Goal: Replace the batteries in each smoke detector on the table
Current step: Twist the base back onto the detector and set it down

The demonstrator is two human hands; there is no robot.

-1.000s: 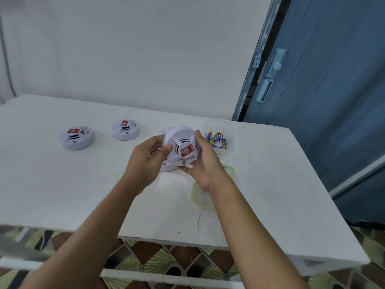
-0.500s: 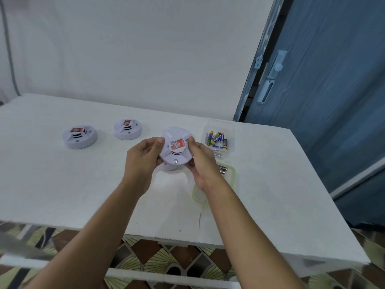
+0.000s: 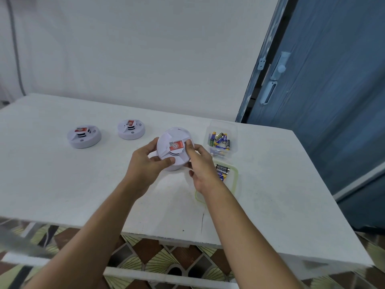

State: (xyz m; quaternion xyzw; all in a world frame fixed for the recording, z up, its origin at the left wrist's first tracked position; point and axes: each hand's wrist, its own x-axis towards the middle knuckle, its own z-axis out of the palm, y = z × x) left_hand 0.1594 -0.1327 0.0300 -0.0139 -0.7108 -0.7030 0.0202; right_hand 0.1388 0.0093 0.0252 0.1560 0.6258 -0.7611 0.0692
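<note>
Both hands grip smoke detector (image 3: pixel 174 150) above table (image 3: pixel 62 184): left hand (image 3: pixel 145 165) at its left edge, right hand (image 3: pixel 200 165) at right (red label up). Two other detectors (image 3: pixel 84 136) sit far left; battery tub (image 3: pixel 221 138) just right.

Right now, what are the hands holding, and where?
A white smoke detector, held by its round edge: left hand on its left side, right hand on its right.
</note>
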